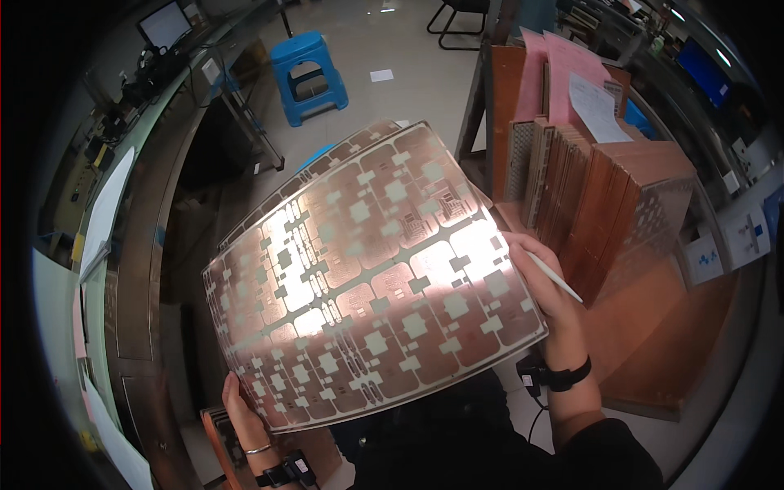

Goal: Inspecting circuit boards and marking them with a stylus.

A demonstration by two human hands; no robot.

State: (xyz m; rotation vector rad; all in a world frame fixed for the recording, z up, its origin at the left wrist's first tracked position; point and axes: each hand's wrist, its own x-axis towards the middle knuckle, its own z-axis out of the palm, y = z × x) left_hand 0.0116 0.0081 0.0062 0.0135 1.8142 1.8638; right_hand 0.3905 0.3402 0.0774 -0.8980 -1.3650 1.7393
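A large copper-coloured circuit board panel (351, 278) is held up tilted in front of me, light glaring off its middle. My left hand (242, 412) grips its lower left corner; most of those fingers are hidden behind the board. At the right edge my right hand (543, 282) grips the panel, its fingers partly behind it. A slim white pen-like stick (555, 276) also sits in that hand, its tip pointing down and right. Past the panel's far edge shows the edge of another similar board (359, 143); whether the two touch I cannot tell.
To the right, a row of upright boards (572, 175) stands on a brown surface (653, 351), with pink sheets (572, 69) and a white paper (596, 110) among them. A blue stool (309, 77) stands ahead. Along the left runs a workbench (151, 155) with papers and a monitor (166, 26).
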